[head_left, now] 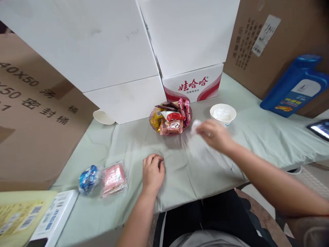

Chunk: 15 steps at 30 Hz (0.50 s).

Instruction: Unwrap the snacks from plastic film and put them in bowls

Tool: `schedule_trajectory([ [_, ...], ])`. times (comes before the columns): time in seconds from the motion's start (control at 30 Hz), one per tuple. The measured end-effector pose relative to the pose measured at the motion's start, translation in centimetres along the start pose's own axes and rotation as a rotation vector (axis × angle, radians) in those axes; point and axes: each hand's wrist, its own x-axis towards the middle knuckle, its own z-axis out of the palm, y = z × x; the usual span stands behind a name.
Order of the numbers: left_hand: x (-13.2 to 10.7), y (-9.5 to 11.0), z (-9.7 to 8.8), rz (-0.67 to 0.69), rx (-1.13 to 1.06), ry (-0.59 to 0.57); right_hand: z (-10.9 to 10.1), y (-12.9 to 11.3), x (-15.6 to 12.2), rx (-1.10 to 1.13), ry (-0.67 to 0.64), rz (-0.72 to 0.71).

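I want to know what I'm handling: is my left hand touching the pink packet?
Apart. The head view shows a strip of cloth between your left hand and the pink packet.

A small white piece (195, 126) is being pinched in the right grip (217, 135), sticking out past the fingertips on the side away from the wrist. It is looking soft and crumpled, its outline blurring. It is sitting ahead and rightward of the left grip (153, 174), well apart from it.
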Motion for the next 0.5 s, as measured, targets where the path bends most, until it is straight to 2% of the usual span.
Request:
schedule_trajectory([
  [0.07, 0.0, 0.1, 0.1, 0.003, 0.0, -0.001, -2.8, 3.1, 2.4, -0.222, 0.076, 0.202],
  [0.1, 0.1, 0.2, 0.1, 0.002, 0.0, -0.002, -3.7, 4.6, 3.5, -0.314, 0.027, 0.319],
  [0.13, 0.1, 0.2, 0.1, -0.001, 0.0, -0.003, -4.3, 6.0, 4.6, -0.381, -0.088, 0.437],
  [0.2, 0.1, 0.5, 0.1, -0.012, -0.007, -0.004, -4.3, 8.2, 6.2, -0.429, -0.444, 0.633],
  [0.27, 0.1, 0.7, -0.1, -0.023, -0.022, -0.004, -3.3, 9.6, 7.1, -0.394, -0.633, 0.674],
  [0.3, 0.1, 0.9, -0.2, -0.027, -0.031, -0.008, -2.7, 10.0, 7.3, -0.374, -0.672, 0.667],
  [0.43, 0.0, 1.1, -0.4, -0.059, -0.055, -0.031, -0.7, 10.9, 7.7, -0.363, -0.614, 0.639],
  [0.5, 0.0, 1.0, -0.2, -0.07, -0.061, -0.037, -0.9, 11.0, 8.0, -0.373, -0.429, 0.595],
])
